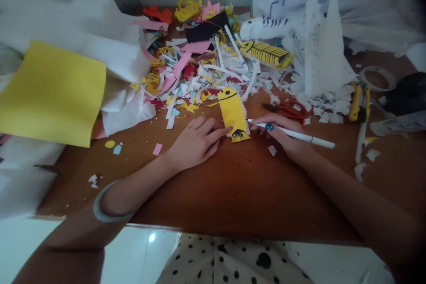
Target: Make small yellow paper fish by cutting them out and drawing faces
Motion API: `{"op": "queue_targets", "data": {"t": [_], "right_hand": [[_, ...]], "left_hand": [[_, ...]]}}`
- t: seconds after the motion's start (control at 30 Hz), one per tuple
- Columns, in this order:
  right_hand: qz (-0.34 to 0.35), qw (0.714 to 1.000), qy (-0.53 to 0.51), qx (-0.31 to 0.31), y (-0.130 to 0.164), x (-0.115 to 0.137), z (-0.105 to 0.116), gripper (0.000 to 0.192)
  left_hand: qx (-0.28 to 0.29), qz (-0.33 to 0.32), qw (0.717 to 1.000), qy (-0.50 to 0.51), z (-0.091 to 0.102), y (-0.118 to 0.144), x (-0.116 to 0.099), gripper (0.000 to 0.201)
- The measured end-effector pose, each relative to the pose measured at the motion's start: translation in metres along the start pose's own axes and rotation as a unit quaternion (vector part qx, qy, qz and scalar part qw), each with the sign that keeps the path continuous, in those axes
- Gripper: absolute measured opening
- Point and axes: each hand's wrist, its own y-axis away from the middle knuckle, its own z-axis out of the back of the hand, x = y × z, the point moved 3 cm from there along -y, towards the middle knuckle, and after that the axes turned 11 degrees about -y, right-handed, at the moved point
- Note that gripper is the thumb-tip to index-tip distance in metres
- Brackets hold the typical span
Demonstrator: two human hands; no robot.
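A yellow paper fish cut-out [233,113] with black drawn marks lies flat on the brown table [233,191]. My left hand [195,141] rests on the table, fingertips pressing the fish's lower left edge. My right hand [285,134] grips a white marker pen [299,135], its tip touching the fish's right edge near the tail.
Red-handled scissors [289,110] lie just behind my right hand. Paper scraps [199,75] pile up at the back. A yellow sheet [53,93] and white paper sit left. A second yellow fish [266,53], a tape roll [379,77] and a yellow cutter [355,103] lie right.
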Motion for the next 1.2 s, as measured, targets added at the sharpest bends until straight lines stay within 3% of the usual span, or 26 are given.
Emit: {"op": "queue_targets", "data": {"t": [0.4,0.8,1.2], "right_hand": [[0.020,1.000,0.010,-0.010,-0.002,-0.001,0.001,0.014],[-0.034,0.999,0.001,-0.038,0.000,-0.005,0.000,0.013],[-0.020,0.999,-0.008,-0.044,-0.002,-0.010,0.002,0.013]], "left_hand": [[-0.006,0.006,1.000,0.006,0.001,0.000,0.001,0.040],[-0.006,0.007,1.000,0.003,0.002,0.001,0.001,0.039],[0.000,0.013,1.000,0.003,0.002,0.001,0.002,0.041]]}}
